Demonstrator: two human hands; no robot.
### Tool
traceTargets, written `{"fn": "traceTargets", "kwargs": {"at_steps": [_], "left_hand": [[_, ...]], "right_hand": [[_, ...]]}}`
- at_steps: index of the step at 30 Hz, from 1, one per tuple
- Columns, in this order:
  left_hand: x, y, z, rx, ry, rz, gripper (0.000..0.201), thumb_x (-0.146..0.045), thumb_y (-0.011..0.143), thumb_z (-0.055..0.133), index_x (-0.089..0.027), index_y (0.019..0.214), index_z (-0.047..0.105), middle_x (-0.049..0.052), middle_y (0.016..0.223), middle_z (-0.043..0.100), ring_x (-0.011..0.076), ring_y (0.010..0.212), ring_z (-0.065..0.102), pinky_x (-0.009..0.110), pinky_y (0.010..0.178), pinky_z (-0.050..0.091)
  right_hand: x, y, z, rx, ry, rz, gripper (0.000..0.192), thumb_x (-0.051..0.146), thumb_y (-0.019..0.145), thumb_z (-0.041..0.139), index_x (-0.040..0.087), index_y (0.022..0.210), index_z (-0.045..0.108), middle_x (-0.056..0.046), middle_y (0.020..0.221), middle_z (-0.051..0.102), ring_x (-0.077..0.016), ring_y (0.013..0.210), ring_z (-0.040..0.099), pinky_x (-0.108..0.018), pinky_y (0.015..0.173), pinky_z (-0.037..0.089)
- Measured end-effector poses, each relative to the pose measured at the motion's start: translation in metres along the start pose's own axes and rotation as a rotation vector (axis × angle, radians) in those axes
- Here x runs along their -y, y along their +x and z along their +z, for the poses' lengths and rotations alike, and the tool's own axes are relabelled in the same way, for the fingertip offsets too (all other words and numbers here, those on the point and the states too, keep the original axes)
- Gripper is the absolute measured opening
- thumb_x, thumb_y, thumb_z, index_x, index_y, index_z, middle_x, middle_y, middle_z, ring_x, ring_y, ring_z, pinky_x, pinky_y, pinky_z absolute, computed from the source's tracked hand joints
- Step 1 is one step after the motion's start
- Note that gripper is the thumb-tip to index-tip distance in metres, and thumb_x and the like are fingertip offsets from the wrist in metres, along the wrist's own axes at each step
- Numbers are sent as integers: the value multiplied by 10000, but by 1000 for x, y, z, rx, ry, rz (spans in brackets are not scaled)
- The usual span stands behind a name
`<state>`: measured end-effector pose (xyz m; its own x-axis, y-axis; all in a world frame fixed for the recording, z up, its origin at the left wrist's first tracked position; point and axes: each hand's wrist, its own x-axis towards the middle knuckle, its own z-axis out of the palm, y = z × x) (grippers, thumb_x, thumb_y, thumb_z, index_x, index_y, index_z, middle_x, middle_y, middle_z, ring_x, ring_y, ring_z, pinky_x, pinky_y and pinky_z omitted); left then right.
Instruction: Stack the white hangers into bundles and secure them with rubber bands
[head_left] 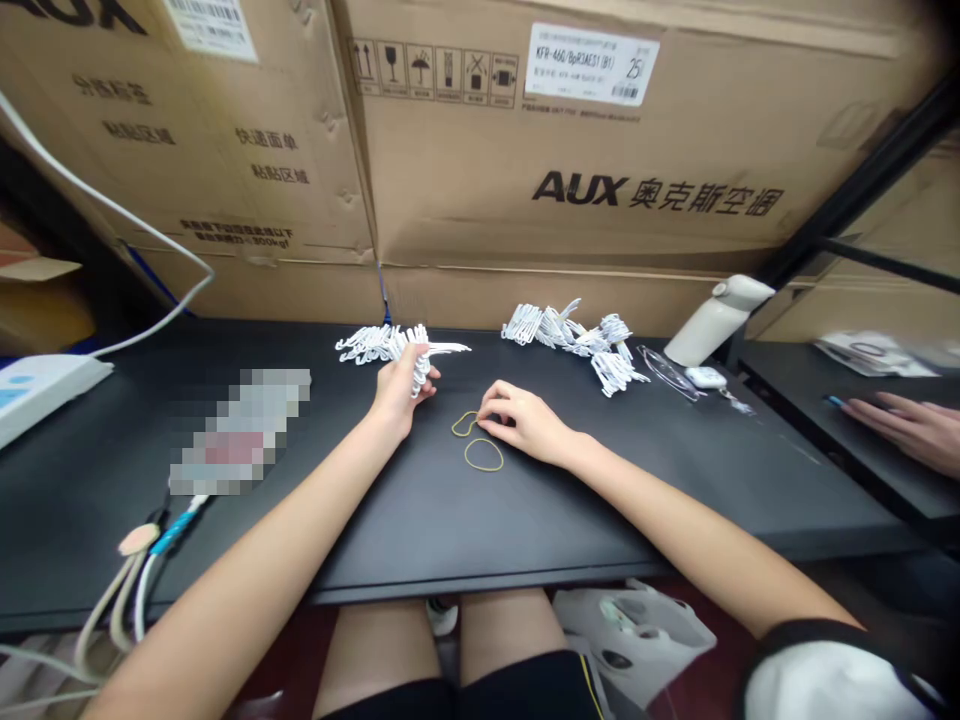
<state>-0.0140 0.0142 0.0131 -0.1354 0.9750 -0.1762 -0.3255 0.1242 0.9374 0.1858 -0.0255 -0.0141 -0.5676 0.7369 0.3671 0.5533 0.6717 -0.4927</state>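
My left hand (394, 392) is closed around a bunch of slim white hooks (419, 375), whose curled ends stick out past the fingers. Just behind it on the table lies a loose pile of more white hooks (361, 345). With thumb and fingertips, my right hand (531, 424) pinches the edge of a yellow rubber band (453, 428) at the table surface. A second rubber band (484, 470) lies flat just in front of it. Several white hook bundles (553, 326) rest farther back on the right, some apparently banded.
Large cardboard boxes (585, 230) wall off the table's back edge. A white bottle (709, 325), a small white case (706, 378) and a coiled cable stand right. At left are a blurred-out object (240, 435) with a cable and a white power strip (45, 390). Another person's hand (900, 425) is far right.
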Motion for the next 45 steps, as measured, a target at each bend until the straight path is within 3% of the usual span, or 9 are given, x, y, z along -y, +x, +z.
{"fn": "traceTargets", "kwargs": {"at_steps": [10,16,19,22,26,32,38,45], "left_hand": [[0,0,0,-1,1,-2,214,-335,669,643,-143,673,549,-5,541,576,55,391,428,195,451,439],[-1,1,0,0,-11,-11,218,-340,669,645,-143,666,550,-5,536,574,57,387,428,197,444,435],[-1,1,0,-9,-12,-16,208,-335,672,639,-147,664,551,-5,535,575,55,382,426,197,442,433],[-1,2,-1,-13,-15,-14,212,-340,668,640,-147,667,551,-6,533,577,54,380,426,195,440,431],[-1,2,0,-10,-21,-20,233,-354,656,648,-144,683,550,-12,529,576,55,374,426,193,432,428],[-3,2,0,-19,-22,-24,210,-335,670,634,-145,664,544,-10,525,578,54,372,420,190,429,429],[-4,6,-4,-36,-60,-18,202,-330,678,628,-148,690,540,-27,522,566,47,368,408,182,435,433],[-5,6,-4,-41,-62,-23,191,-323,676,623,-151,690,541,-26,526,567,48,371,409,181,431,432]], "right_hand": [[15,-1,-11,-193,258,82,148,291,786,645,185,683,639,-55,846,597,-143,685,553,-270,559,443],[14,-2,-9,-184,221,131,145,295,821,599,198,830,707,-83,1044,611,-133,686,569,-268,548,462],[13,-2,-9,-180,190,136,150,281,830,588,202,838,716,-95,1138,594,-190,881,605,-316,698,509],[11,-2,-9,-193,171,122,125,270,820,610,200,822,713,-93,1170,595,-233,1054,574,-399,911,458],[9,-2,-7,-180,230,126,128,273,829,602,195,824,704,-86,1160,613,-220,1080,576,-388,949,436],[14,0,-9,-138,383,172,183,310,847,575,162,839,682,-79,964,651,-165,841,623,-294,756,500],[20,-1,-11,57,592,248,240,356,857,557,131,873,639,-22,711,604,-100,580,531,-229,570,455],[15,-4,-10,174,364,158,204,316,821,604,131,887,661,0,652,596,-77,537,499,-194,536,404]]}}
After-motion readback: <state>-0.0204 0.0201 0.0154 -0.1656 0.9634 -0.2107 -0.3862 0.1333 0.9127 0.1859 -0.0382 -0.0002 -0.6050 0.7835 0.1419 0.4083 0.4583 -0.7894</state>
